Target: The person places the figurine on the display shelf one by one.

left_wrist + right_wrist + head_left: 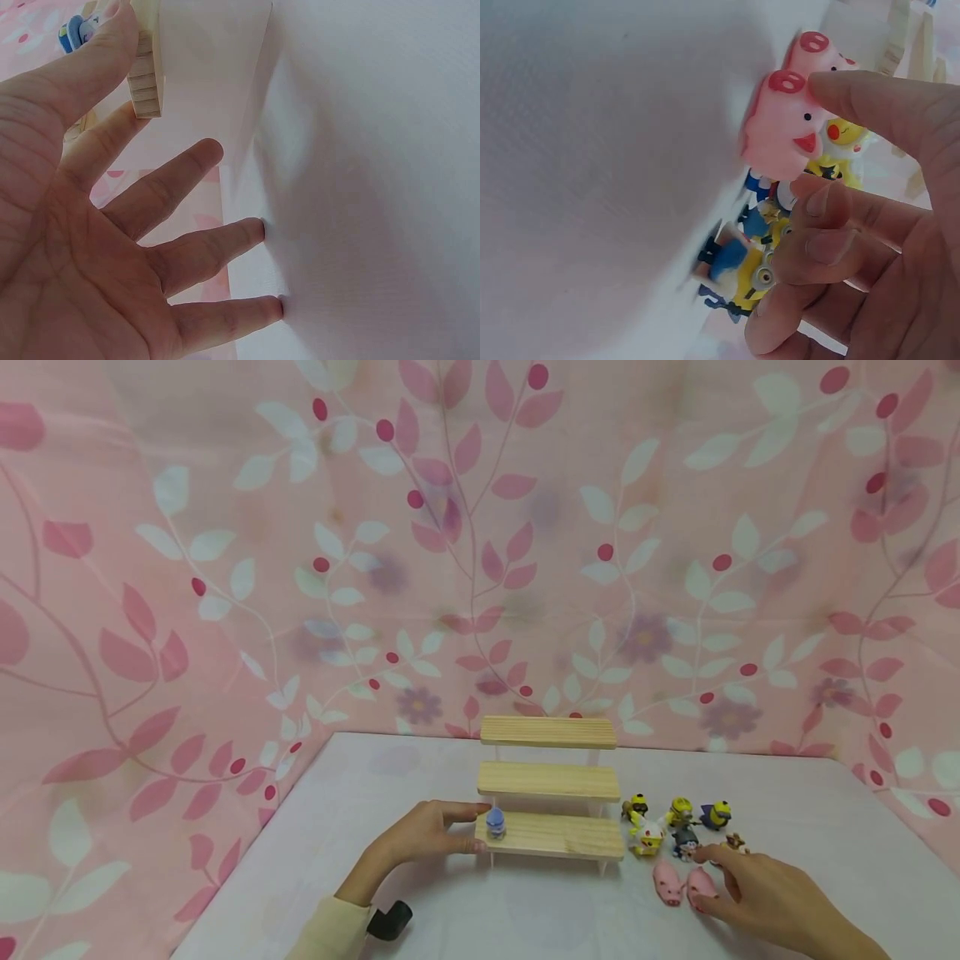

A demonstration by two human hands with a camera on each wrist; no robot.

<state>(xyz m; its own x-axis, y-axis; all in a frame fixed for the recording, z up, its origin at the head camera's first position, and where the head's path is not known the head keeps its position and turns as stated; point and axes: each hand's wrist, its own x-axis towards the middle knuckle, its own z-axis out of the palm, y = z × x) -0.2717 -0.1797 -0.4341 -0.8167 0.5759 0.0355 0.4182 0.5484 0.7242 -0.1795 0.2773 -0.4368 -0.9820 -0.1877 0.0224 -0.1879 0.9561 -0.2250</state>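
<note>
In the head view my left hand point(427, 835) is at the left end of the lowest board of a three-step wooden shelf point(570, 835), thumb and index finger pinching that end. A small blue-hatted figurine point(496, 823) stands on this board beside the fingertips. The left wrist view shows the other fingers of the left hand point(112, 240) spread, some touching the tabletop. My right hand point(772, 893) reaches over a pink pig figurine point(702, 887). In the right wrist view its thumb is at the snout of the pig point(780, 127) and its index finger near the rear; firm contact is unclear.
A second pink pig point(667, 883) lies left of the first. Behind them several small figurines cluster right of the shelf, including a yellow-and-white one point(647, 837) and a dark one point(684, 842). White cloth covers the table point(420, 768); pink patterned fabric point(480, 568) hangs behind.
</note>
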